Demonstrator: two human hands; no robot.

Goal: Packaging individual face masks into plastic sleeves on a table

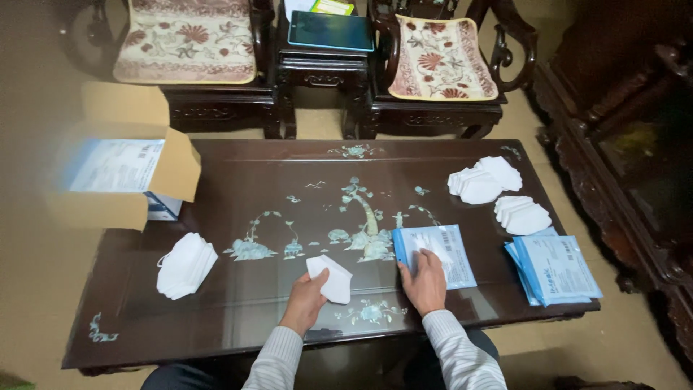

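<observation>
table (238,339): long dark lacquered top w/ pearl-inlay tree and birds, its length running left-right across the head view; the person sits at the near long edge, both striped sleeves coming up from below.
cardboard box (144,180): far left, flaps open, partly off the table edge, well apart from both hands.
blue pouch stack (559,271): right end of table, beyond the rt hand, near but not touching it.
blue pouch (451,249): single flat packet just right of centre, long axis running away from the person w/ a slight tilt; lies directly under and ahead of the rt hand, so the rt hand is the nearer one by far.
left mask pile (186,266): white folded masks, left of the lt hand, apart from it.
far mask piles (484,180): two white heaps at the far right, a second one (521,215) just nearer; both beyond the pouch.
white mask (332,278): one folded mask, just left of the pouch, a narrow gap of table between them; long axis tilted, roughly toward the pouch.
left hand (307,296): fingers curled round the mask's lower edge, pinching it, mask held low over the table; contact w/ the top cannot be told.
right hand (426,278): fingers spread flat, pressing on the pouch's near-left part, palm down.
key relation: mask sits left of pouch, same depth; pouch's near-left corner is the point nearest the mask.
</observation>
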